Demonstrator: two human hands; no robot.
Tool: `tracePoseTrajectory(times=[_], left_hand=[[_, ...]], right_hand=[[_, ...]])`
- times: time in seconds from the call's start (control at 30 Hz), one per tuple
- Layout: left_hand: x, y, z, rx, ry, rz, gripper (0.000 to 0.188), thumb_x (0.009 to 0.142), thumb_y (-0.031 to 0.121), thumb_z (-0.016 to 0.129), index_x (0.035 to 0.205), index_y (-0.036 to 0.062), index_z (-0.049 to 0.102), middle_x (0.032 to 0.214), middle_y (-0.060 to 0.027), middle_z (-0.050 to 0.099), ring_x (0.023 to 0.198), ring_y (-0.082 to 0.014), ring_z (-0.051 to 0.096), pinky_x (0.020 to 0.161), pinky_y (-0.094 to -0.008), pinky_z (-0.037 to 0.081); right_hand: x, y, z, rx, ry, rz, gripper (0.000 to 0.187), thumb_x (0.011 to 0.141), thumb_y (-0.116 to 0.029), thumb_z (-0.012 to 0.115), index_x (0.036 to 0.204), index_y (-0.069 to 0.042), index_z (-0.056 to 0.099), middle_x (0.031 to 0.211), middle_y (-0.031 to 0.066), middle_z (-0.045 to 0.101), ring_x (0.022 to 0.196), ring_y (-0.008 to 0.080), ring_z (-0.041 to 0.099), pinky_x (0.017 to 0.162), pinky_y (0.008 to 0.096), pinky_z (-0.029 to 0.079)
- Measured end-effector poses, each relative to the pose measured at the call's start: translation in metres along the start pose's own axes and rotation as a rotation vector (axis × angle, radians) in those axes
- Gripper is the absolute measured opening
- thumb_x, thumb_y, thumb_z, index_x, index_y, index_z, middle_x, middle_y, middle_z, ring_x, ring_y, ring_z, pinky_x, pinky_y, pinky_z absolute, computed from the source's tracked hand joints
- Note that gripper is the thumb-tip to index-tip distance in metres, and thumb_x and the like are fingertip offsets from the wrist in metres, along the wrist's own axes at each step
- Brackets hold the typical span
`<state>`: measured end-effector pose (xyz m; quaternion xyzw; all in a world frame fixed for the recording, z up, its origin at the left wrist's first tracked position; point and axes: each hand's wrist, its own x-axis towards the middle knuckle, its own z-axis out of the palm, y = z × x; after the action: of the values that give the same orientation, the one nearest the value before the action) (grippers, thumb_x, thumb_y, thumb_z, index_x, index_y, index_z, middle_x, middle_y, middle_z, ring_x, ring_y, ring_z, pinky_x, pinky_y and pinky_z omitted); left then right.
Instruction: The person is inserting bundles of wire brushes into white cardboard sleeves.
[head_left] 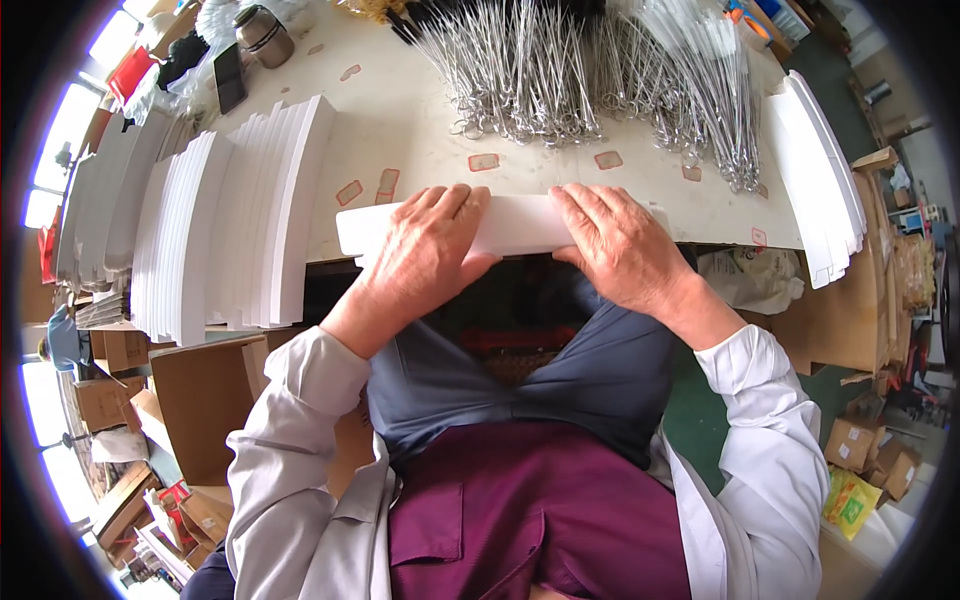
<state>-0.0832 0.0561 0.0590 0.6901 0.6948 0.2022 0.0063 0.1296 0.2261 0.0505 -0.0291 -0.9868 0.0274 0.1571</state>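
White carton (525, 224) lies along the near edge of the worktop (385, 120), gripped by the fingers of the left hand (425, 238) and right hand (618, 242), with loop-ended metal rods (525, 80) heaped beyond it.

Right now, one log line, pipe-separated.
left hand: grips long white piece, left of middle | right hand: grips it near right end | piece: along table near edge | beyond: metal rods
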Motion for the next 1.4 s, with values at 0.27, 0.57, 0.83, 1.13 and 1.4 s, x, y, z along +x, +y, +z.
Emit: tracePoseTrajectory(times=[0.27,0.57,0.83,1.13,1.4], left_hand=[[0.021,-0.03,0.03,-0.056,0.046,-0.036,0.059,0.083,0.019,0.08,0.134,-0.0009,0.06,0.119,-0.0184,0.067,0.112,-0.0381,0.063,0.095,-0.0489,0.051],[-0.009,-0.016,0.053,-0.015,0.16,-0.043,0.067,0.085,0.03,0.079,0.137,-0.0048,0.056,0.136,-0.0247,0.06,0.126,-0.0447,0.056,0.11,-0.0521,0.043],[-0.03,-0.026,0.052,0.193,-0.018,-0.063,0.091,0.085,0.046,0.078,0.151,-0.0059,0.043,0.155,-0.0269,0.045,0.144,-0.0439,0.043,0.121,-0.0537,0.031],[-0.052,-0.046,0.042,0.293,0.052,-0.224,0.086,0.085,0.032,0.081,0.15,-0.0075,0.041,0.157,-0.0292,0.042,0.145,-0.0457,0.04,0.121,-0.0549,0.031],[-0.071,0.002,-0.009,0.088,-0.171,-0.138,0.052,0.084,0.008,0.07,0.131,-0.009,0.055,0.137,-0.0307,0.056,0.128,-0.0475,0.054,0.111,-0.0525,0.043]], right_hand=[[0.02,0.032,0.035,0.018,0.129,0.014,0.049,0.092,-0.02,0.071,0.134,0.004,0.061,0.128,0.0184,0.065,0.117,0.0345,0.062,0.106,0.0441,0.049],[0.006,0.0,0.04,0.137,0.021,0.15,0.067,0.091,-0.03,0.071,0.146,0.005,0.051,0.148,0.0225,0.052,0.14,0.0393,0.046,0.12,0.0494,0.035],[-0.002,-0.003,0.053,0.062,-0.053,0.194,0.091,0.086,-0.038,0.079,0.154,0.005,0.039,0.16,0.0209,0.04,0.151,0.0354,0.035,0.127,0.0481,0.026],[-0.049,0.036,0.035,-0.106,0.013,0.334,0.099,0.089,-0.059,0.071,0.154,0.006,0.037,0.159,0.0207,0.042,0.148,0.0359,0.039,0.126,0.0488,0.028],[-0.065,0.017,0.021,0.031,0.16,0.146,0.052,0.079,-0.003,0.069,0.13,0.003,0.064,0.134,0.0136,0.065,0.13,0.0297,0.059,0.118,0.048,0.04]])
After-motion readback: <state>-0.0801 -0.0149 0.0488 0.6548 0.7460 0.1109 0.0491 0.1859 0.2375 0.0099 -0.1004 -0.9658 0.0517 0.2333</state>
